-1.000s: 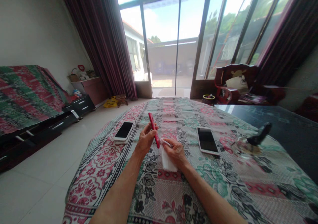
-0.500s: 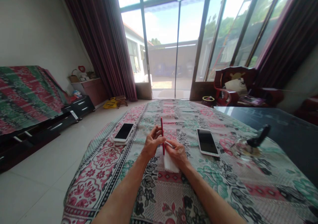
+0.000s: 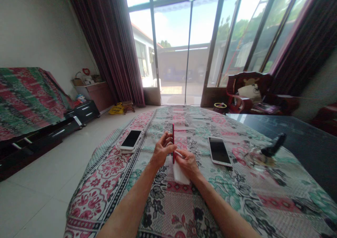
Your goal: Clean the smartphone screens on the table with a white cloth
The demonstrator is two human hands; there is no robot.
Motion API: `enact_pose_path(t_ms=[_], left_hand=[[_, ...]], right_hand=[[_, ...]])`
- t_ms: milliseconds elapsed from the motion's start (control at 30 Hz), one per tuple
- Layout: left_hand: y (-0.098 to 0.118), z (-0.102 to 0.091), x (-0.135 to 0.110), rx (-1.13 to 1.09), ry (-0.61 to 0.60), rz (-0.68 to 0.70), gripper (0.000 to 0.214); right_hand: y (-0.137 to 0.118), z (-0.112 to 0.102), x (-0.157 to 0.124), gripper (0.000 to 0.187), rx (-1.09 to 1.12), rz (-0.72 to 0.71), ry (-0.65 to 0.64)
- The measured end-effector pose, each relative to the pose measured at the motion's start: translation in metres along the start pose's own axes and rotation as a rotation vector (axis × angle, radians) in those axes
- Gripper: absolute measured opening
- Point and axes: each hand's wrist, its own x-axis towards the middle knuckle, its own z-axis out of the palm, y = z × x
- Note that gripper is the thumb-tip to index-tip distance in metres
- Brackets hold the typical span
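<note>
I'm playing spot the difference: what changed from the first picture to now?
The left hand moved to the right with the red phone, bringing it close to the right hand. The phone leaned left before; now it is upright and edge-on. Nothing was let go or newly grabbed: the right hand still holds the white cloth. The left white phone and right white phone stayed put.

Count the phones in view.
3: a red phone, edge-on in the left hand; a white phone to the right; a second white phone to the left, possibly covering another.
</note>
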Motion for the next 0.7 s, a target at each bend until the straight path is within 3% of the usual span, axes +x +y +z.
enact_pose_path(t_ms=[233,433,700], left_hand=[[0.009,-0.014,0.007,-0.055,0.093,0.020,0.059],[0.003,-0.007,0.005,-0.083,0.046,-0.005,0.061],[0.012,-0.015,0.007,-0.098,0.085,-0.005,0.051]], right_hand=[[-0.001,0.007,-0.001,0.023,0.005,0.006,-0.027],[-0.007,0.002,0.001,0.026,0.031,0.005,0.051],[-0.009,0.006,-0.001,0.023,-0.058,-0.064,-0.037]])
